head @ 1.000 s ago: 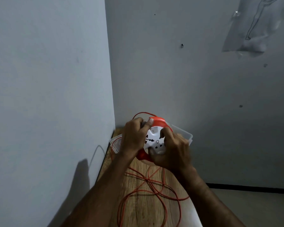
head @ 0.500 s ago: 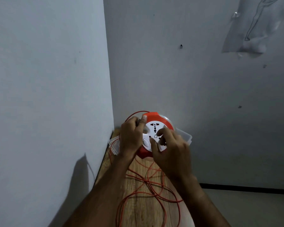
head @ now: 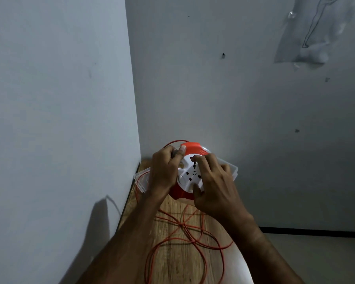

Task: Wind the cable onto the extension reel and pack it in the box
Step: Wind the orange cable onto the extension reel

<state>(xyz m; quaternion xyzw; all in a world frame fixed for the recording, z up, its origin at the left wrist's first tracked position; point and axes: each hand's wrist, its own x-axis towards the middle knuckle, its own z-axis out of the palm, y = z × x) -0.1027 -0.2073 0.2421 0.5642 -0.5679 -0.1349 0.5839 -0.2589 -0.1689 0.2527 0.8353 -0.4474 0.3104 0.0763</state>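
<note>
An orange extension reel (head: 190,175) with a white socket face is held up above a wooden table, between both hands. My left hand (head: 164,173) grips its left rim, thumb on the top edge. My right hand (head: 213,187) covers the right and lower side, fingers pressed on the white face. An orange cable (head: 184,232) loops out over the reel's top and lies in loose tangled coils on the table below. A clear plastic box (head: 140,178) sits behind the reel, mostly hidden by the hands.
The narrow wooden table (head: 172,263) stands in a corner, with a grey wall tight along its left side and another wall behind it. Right of the table the floor (head: 316,259) drops away below a dark skirting line.
The white socket face has rotated between the frames. My right hand's fingers have shifted around the face. The loose cable loops on the table have shifted slightly.
</note>
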